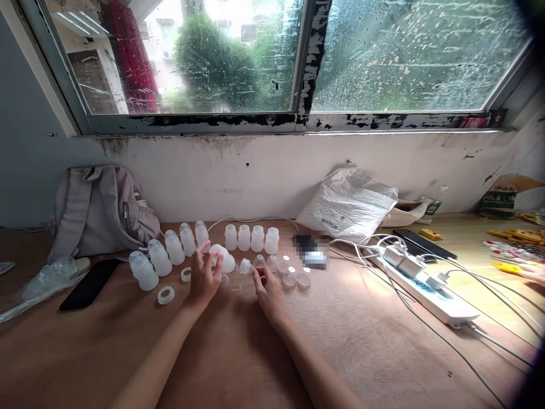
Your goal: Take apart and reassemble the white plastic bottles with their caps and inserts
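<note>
My left hand point(204, 278) grips a small white plastic bottle point(224, 257) lying on its side, fingers curled round it. My right hand point(266, 287) pinches a small translucent cap point(246, 266) close to the bottle's mouth. Behind the hands stand two rows of the same white bottles: a slanting row point(164, 255) at the left and a straight row point(252, 238) in the middle. Loose rings point(166, 295) and clear round lids point(296, 278) lie on the wooden table point(238, 352) around my hands.
A grey backpack point(102, 210) leans on the wall at the left, with a black phone point(89, 284) and a crumpled clear bag point(40, 284) before it. A plastic mailer bag point(349, 204) and a white power strip point(426, 287) with plugs and cables lie at the right.
</note>
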Demonstrator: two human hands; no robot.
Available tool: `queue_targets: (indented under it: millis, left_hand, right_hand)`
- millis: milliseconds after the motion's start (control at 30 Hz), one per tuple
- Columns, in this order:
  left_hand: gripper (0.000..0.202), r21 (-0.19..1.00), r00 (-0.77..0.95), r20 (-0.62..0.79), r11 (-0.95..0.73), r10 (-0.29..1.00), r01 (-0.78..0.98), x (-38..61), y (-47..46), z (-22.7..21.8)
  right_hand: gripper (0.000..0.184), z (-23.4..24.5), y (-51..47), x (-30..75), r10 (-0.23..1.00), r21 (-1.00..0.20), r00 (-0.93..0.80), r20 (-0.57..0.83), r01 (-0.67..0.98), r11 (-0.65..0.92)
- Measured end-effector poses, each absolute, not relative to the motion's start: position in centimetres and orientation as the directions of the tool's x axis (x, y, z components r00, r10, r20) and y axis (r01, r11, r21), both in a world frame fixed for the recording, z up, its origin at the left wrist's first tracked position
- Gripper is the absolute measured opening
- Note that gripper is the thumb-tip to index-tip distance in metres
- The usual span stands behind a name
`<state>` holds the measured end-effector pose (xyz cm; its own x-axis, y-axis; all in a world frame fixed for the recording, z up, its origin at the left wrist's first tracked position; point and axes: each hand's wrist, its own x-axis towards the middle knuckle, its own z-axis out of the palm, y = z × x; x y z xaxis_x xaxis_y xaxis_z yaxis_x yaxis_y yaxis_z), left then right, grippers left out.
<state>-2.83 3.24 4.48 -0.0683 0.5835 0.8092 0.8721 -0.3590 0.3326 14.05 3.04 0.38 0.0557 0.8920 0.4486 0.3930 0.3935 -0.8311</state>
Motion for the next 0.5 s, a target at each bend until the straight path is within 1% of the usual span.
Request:
queue_targets:
  millis: [67,133,333,400,500]
  left_hand:
    - [0.012,0.35,-0.062,0.819,-0.411,0.571,0.842,-2.3,1.3,3.3]
    - [0.012,0.373,-0.046,0.807,-0.447,0.588,0.813,-1.9,0.0,2.1]
    - [0.011,0.488,-0.036,0.721,-0.47,0.692,0.736,-1.0,-0.4,0.3]
    - [0.02,0.534,-0.047,0.706,-0.488,0.707,0.69,-0.7,-0.1,-0.2]
    - [0.05,0.657,-0.119,0.634,-0.451,0.764,0.604,-0.3,0.3,-1.0]
  right_hand:
    - [0.027,0.3,3.0,14.0,0.896,-0.839,0.062,0.44,0.385,0.385]
    - [0.026,0.3,3.1,14.0,0.901,-0.846,0.064,0.43,0.376,0.377]
    - [0.026,0.6,2.9,14.0,0.893,-0.843,0.044,0.448,0.353,0.406]
    - [0.026,0.6,2.8,13.9,0.893,-0.846,0.043,0.448,0.344,0.408]
    - [0.025,0.6,2.8,13.9,0.896,-0.853,0.037,0.443,0.326,0.408]
